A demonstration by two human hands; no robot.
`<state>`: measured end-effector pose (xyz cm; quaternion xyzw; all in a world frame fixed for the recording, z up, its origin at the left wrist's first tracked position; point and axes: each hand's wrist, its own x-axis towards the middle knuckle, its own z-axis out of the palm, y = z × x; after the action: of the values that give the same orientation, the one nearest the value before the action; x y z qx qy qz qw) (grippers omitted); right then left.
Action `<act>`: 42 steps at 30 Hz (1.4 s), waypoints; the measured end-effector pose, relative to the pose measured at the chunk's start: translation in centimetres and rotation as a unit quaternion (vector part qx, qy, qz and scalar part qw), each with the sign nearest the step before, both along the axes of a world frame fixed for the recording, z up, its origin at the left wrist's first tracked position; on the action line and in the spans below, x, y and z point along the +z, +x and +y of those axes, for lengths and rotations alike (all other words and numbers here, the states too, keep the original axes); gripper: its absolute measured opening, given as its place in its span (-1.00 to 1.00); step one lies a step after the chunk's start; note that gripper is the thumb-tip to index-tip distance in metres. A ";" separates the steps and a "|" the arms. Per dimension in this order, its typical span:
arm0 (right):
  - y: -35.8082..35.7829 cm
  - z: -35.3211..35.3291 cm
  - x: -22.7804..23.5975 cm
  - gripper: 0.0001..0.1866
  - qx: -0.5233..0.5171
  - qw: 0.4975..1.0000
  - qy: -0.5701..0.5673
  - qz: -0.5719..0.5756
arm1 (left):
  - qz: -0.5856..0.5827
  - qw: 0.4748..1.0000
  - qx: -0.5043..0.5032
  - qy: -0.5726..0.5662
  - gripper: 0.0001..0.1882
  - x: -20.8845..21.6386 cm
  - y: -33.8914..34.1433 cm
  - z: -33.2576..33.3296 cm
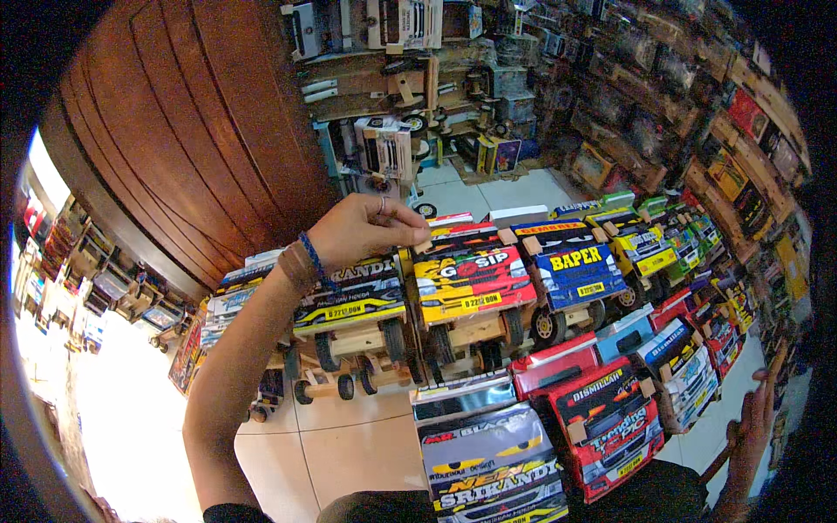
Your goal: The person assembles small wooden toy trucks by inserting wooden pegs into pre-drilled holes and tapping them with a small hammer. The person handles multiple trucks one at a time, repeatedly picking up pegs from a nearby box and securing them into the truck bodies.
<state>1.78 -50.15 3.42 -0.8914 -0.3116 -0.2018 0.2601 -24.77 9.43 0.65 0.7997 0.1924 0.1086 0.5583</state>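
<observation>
My left hand [375, 228] reaches over the back row of toy trucks, its thumb and fingers pinched at the upper left corner of a red and yellow toy truck [475, 279]. A small wooden block [423, 247] at that corner sits under the fingertips. To its right stands a blue toy truck [575, 268]; to its left, under my wrist, a black and yellow toy truck [353, 292]. My right hand [751, 423] is low at the right edge, fingers stretched upward beside the front row, with no object clearly in it.
In the front row are a grey toy truck [488, 462], a red toy truck [606, 427] and a white toy truck [680, 370]. A brown wooden panel [192, 131] rises at the left. Wooden shelves [654, 96] with wrapped toys line the back and right, above a tiled floor [349, 444].
</observation>
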 end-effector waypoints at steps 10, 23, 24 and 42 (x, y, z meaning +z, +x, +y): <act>-1.9 0.7 -1.3 -0.61 -0.053 0.935 0.186 0.298 | 0.074 0.994 -0.073 -0.017 -0.75 -1.0 0.8 1.9; -1.4 7.2 1.0 -0.57 -0.031 0.952 0.197 0.232 | 0.066 0.995 -0.074 0.010 -0.72 -1.0 0.9 1.9; -1.5 8.6 1.1 -0.56 -0.018 0.947 0.214 0.241 | 0.064 0.995 -0.077 0.018 -0.72 -1.0 0.9 1.9; -4.5 22.8 4.7 -0.49 0.216 0.862 0.056 0.454 | 0.075 0.993 -0.095 0.003 -0.74 -1.1 0.9 2.1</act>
<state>-2.72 -27.32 8.17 -0.7786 -0.3323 0.2698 0.4589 -23.90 11.52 -0.40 0.8221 0.1565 -0.0048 0.5473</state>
